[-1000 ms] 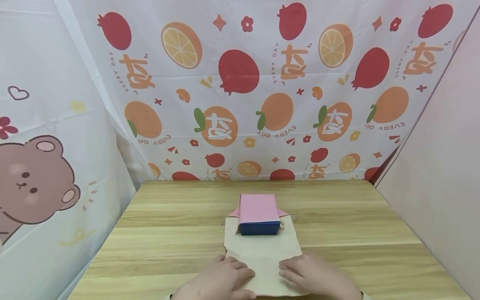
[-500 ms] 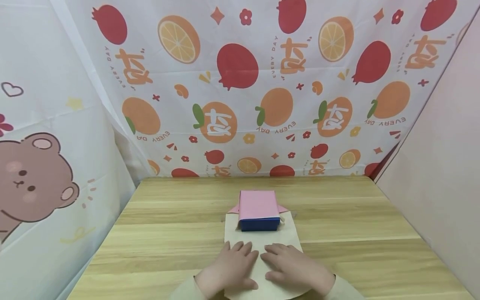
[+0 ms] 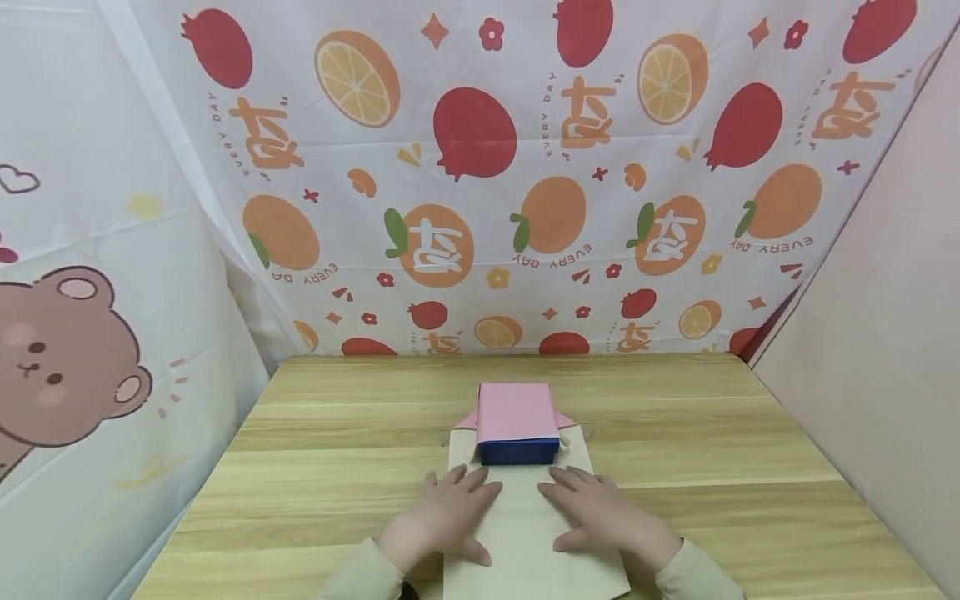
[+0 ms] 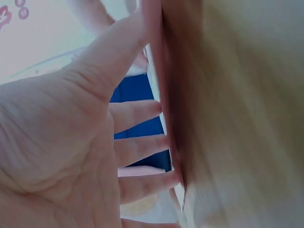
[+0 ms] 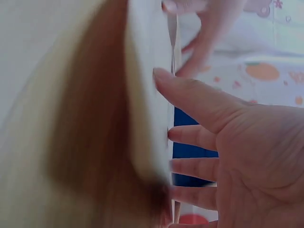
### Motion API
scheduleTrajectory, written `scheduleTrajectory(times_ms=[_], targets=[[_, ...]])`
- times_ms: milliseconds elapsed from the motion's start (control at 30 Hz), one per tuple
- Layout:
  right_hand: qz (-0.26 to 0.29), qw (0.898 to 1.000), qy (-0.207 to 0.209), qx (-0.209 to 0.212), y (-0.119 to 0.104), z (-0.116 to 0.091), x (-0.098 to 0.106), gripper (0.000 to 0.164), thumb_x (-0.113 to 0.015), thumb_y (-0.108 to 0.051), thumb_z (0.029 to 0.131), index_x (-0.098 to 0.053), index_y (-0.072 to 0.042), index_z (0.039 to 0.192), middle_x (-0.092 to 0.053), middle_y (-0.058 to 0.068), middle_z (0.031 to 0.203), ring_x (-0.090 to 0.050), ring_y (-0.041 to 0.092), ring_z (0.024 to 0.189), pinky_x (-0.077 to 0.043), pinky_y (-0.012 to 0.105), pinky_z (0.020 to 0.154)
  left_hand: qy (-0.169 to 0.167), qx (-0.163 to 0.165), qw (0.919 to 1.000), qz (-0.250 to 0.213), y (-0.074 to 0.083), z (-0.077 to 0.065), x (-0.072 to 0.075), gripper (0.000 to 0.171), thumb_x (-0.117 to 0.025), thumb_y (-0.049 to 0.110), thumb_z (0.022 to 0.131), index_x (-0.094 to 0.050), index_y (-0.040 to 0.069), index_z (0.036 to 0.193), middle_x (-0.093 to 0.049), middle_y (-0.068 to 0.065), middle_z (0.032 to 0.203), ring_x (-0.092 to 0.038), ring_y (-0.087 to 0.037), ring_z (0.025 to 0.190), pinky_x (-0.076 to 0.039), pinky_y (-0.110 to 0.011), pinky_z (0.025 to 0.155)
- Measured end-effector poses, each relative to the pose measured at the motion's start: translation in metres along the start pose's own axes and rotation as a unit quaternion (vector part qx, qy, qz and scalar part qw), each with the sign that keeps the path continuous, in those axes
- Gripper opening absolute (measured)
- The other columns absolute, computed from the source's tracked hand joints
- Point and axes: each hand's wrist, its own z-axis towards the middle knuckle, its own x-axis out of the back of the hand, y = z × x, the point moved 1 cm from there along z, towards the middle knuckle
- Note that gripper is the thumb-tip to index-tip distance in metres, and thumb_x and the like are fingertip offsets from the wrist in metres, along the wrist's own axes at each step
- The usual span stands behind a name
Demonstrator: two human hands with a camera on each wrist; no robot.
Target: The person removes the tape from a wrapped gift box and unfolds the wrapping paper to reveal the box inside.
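Observation:
A cream sheet of paper point(image 3: 525, 533), with pink corners showing at its far end, lies on the wooden table. On its far part sits a blue box point(image 3: 519, 452), its top covered by a pink flap point(image 3: 516, 412) of paper. My left hand point(image 3: 442, 512) rests fingertips on the sheet's left side, fingers spread and straight. On the right side, my right hand point(image 3: 603, 517) touches the sheet the same way. In the left wrist view the fingertips point(image 4: 152, 142) meet the sheet, with the blue box beyond. The right wrist view shows the sheet's near edge raised off the table.
The wooden table point(image 3: 337, 467) extends on both sides of the sheet. A fruit-print curtain point(image 3: 480, 183) hangs along its back edge. A white curtain with a bear print point(image 3: 67, 358) is at the left, and a pale plain panel point(image 3: 885, 333) at the right.
Both hands have moved forward along the sheet toward the box and, over the last half second, slightly apart. The box stays in place on the sheet.

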Motion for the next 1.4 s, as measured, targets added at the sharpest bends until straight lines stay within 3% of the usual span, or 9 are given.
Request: scheduleTrajectory(times_ms=[333, 567, 800, 1033, 1233, 1400], targets=[[0.054, 0.998, -0.020, -0.039, 0.038, -0.025, 0.006, 0.088, -0.078, -0.051, 0.073, -0.046, -0.012, 0.145, -0.040, 0.018, 0.152, -0.037, 0.043, 0.139, -0.031, 0.067, 0.105, -0.001, 0.033, 0.9959, -0.084, -0.035, -0.024, 0.004, 0.104, -0.085, 0.056, 0.056, -0.046, 0.020, 0.145, -0.039, -0.016, 0.154, -0.036, -0.048, 0.138, -0.022, -0.079, 0.101], [0.059, 0.996, -0.038, -0.048, 0.048, -0.030, 0.004, 0.091, -0.076, -0.056, 0.073, -0.044, -0.015, 0.147, -0.039, 0.014, 0.154, -0.031, 0.044, 0.143, -0.026, 0.068, 0.107, -0.007, 0.035, 0.9948, -0.096, -0.039, -0.030, 0.007, 0.104, -0.086, 0.054, 0.056, -0.046, 0.018, 0.145, -0.038, -0.016, 0.154, -0.034, -0.049, 0.139, -0.022, -0.078, 0.103], [0.082, 0.995, -0.020, -0.057, 0.044, -0.021, 0.006, 0.079, -0.076, -0.047, 0.078, -0.049, -0.010, 0.143, -0.041, 0.020, 0.151, -0.029, 0.047, 0.142, -0.025, 0.068, 0.110, 0.003, 0.025, 0.9967, -0.077, -0.030, -0.021, 0.010, 0.105, -0.086, 0.054, 0.056, -0.046, 0.014, 0.145, -0.040, -0.020, 0.152, -0.034, -0.048, 0.139, -0.024, -0.075, 0.105], [0.047, 0.998, 0.018, -0.033, 0.042, -0.005, 0.004, 0.078, -0.074, -0.042, 0.082, -0.045, -0.007, 0.145, -0.036, 0.023, 0.153, -0.029, 0.048, 0.142, -0.029, 0.068, 0.108, 0.013, 0.035, 0.9984, -0.042, -0.022, -0.004, 0.007, 0.108, -0.081, 0.059, 0.061, -0.040, 0.010, 0.148, -0.038, -0.018, 0.154, -0.036, -0.045, 0.140, -0.029, -0.073, 0.105], [0.007, 0.999, 0.051, -0.009, 0.044, 0.008, 0.008, 0.075, -0.076, -0.039, 0.081, -0.047, -0.006, 0.142, -0.043, 0.023, 0.149, -0.034, 0.048, 0.139, -0.034, 0.068, 0.104, 0.028, 0.053, 0.9981, -0.016, -0.018, 0.003, 0.014, 0.106, -0.080, 0.062, 0.061, -0.044, 0.007, 0.145, -0.040, -0.016, 0.153, -0.036, -0.043, 0.140, -0.030, -0.071, 0.106], [0.007, 0.998, 0.060, -0.003, 0.043, 0.011, 0.016, 0.068, -0.077, -0.035, 0.081, -0.050, -0.006, 0.137, -0.044, 0.023, 0.148, -0.036, 0.049, 0.137, -0.035, 0.070, 0.103, 0.030, 0.063, 0.9975, 0.006, -0.017, 0.008, 0.021, 0.105, -0.079, 0.064, 0.061, -0.047, 0.007, 0.143, -0.040, -0.013, 0.154, -0.036, -0.041, 0.141, -0.032, -0.070, 0.105]])
